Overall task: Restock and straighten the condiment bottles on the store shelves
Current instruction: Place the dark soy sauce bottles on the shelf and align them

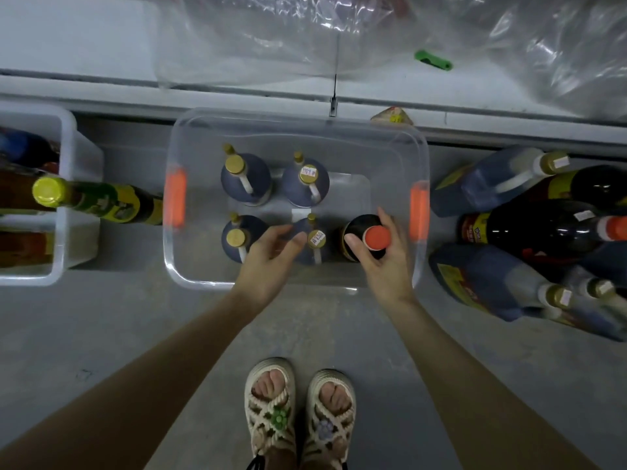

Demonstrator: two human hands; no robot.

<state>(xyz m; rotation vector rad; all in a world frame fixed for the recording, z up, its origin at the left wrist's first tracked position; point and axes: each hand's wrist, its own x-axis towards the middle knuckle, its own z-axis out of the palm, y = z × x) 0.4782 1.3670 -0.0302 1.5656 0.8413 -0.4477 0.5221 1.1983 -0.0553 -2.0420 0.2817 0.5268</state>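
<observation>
1. Standing on the grey floor [135, 317] against the foot of the shelf [101, 45], a clear plastic bin [190, 279] with an orange handle on each short side holds five upright bottles.
2. Four of them are dark jugs with gold caps and pale side handles, set two by two: back-left jug [246, 179], back-right jug [305, 183], front-left jug [237, 237] and front-right jug [315, 240]. The two right-hand caps carry price stickers.
3. The fifth, a red-capped bottle [376, 237] with dark contents, stands in the bin's front right corner, just beside the front-right jug.
4. The right hand [386, 266] grips that bottle below the cap, thumb on its left side and fingers curled round its right.
5. The left hand [268, 254] reaches into the bin between the two front jugs, its fingers loosely spread and holding nothing. Its thumb tip lies by the front-right jug's cap, and whether it touches cannot be told.
6. Left of the clear bin, a white bin [73, 205] holds more bottles, mostly cut off by the frame. A yellow-capped bottle [51, 191] with a green and yellow label shows above its wall.
7. Right of the clear bin, loose floor bottles [492, 181] crowd together outside any container: large gold-capped jugs and dark red-capped ones.
8. Crinkled plastic sheeting [271, 35] covers the shelf.
</observation>
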